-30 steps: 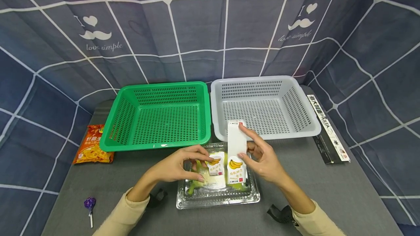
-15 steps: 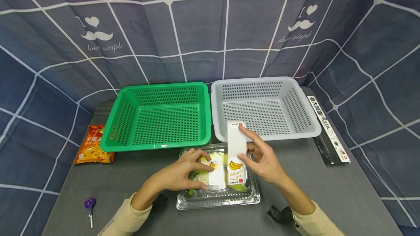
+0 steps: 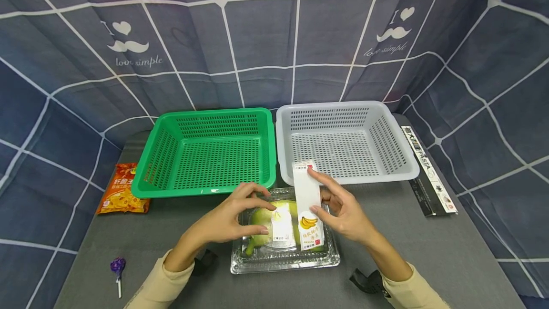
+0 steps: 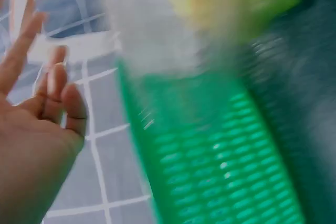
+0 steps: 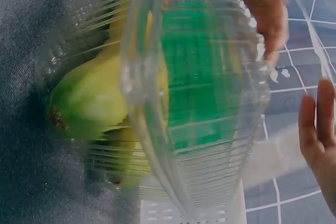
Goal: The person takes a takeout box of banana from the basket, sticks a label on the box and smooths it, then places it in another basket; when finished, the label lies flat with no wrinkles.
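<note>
A clear plastic clamshell box (image 3: 283, 264) sits at the table's middle, holding yellow-green fruit (image 3: 262, 221) that looks like bananas. My right hand (image 3: 343, 211) holds a long white paper strip (image 3: 306, 190) printed with bananas, thumb and index finger along its right edge. That strip stands over the box's right part and reaches up in front of the grey basket. Over the box's left part is my left hand (image 3: 233, 216), thumb and fingers spread and curved, beside a second white printed label (image 3: 281, 228). Whether this label is pinched or touched is unclear. The left wrist view is blurred.
Behind the box stand a green basket (image 3: 203, 190) and a grey basket (image 3: 356, 178), side by side. An orange snack bag (image 3: 117, 192) lies left and a black-and-white pasta box (image 3: 429, 170) right. A purple lollipop (image 3: 117, 266) lies front left on the grey table.
The strip in my right hand has tilted, its top leftward and its lower end down. My left fingers have shifted about the second label, which lies lower and shows less of its banana print.
</note>
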`<act>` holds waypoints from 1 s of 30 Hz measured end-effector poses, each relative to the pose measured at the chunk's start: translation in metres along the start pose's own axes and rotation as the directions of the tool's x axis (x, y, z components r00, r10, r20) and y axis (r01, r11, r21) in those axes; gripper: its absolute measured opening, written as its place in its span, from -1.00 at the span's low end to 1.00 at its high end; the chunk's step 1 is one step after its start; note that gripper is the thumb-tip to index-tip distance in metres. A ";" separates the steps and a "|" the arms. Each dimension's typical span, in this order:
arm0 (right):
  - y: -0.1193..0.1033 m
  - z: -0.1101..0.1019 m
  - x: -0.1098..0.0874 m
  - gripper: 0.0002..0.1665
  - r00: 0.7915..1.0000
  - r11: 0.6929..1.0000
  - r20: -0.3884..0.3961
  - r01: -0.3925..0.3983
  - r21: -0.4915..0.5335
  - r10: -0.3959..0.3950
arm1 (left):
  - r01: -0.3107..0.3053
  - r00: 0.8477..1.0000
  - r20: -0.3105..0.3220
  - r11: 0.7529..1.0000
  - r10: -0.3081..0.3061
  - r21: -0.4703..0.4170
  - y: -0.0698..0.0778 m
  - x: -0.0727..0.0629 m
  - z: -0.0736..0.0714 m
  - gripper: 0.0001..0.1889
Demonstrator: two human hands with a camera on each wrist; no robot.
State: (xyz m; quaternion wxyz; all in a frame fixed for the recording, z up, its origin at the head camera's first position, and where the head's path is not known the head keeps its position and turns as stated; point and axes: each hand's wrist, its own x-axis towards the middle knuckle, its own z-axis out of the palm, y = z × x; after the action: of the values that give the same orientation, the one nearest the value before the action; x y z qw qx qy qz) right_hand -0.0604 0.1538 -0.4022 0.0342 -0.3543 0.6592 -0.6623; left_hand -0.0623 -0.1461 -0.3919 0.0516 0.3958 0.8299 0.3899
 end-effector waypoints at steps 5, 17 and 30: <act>-0.003 0.002 -0.004 -0.23 0.963 1.000 0.268 -0.021 -0.010 0.023 | -0.152 0.985 -0.108 0.978 0.137 -0.145 0.006 0.002 -0.025 -0.71; -0.002 0.004 -0.001 -0.34 0.840 0.990 0.527 0.144 0.009 -0.127 | -0.239 0.964 0.057 0.937 0.261 -0.253 0.011 0.012 -0.026 -0.89; 0.002 -0.003 -0.011 -0.34 0.846 0.993 0.521 0.086 0.078 -0.114 | -0.116 0.964 0.142 0.839 0.223 -0.532 0.005 -0.027 -0.023 -0.69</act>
State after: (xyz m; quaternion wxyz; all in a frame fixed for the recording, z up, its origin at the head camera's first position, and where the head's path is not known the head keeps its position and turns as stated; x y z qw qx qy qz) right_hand -0.0549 0.1614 -0.4084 0.1874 -0.5545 0.5880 -0.5582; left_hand -0.0499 -0.1767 -0.3783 0.2039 0.4761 0.6461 0.5607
